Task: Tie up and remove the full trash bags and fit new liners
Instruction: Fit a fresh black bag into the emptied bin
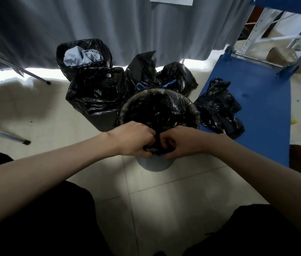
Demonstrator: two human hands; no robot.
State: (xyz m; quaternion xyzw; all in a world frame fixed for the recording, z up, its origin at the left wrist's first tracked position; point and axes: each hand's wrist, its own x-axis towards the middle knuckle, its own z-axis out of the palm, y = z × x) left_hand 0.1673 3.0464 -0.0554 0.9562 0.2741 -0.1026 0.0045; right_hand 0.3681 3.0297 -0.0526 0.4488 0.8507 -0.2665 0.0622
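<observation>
A round bin (152, 166) stands on the floor before me with a black liner (157, 109) spread over its rim. My left hand (131, 139) and my right hand (180, 142) meet at the bin's near edge. Both grip a bunched fold of the black liner between them. Behind the bin lie tied black trash bags (142, 72) with blue drawstrings (170, 83). A second bin (94, 95) wrapped in black plastic stands at the left. A third lined bin (84, 52) farther back holds crumpled grey paper.
A crumpled black bag (220, 106) lies on a blue platform (256, 108) at the right. Grey curtains (72, 21) hang behind the bins. Metal legs (4, 135) cross the floor at the left. A blue-and-white rack (275, 34) stands at the back right.
</observation>
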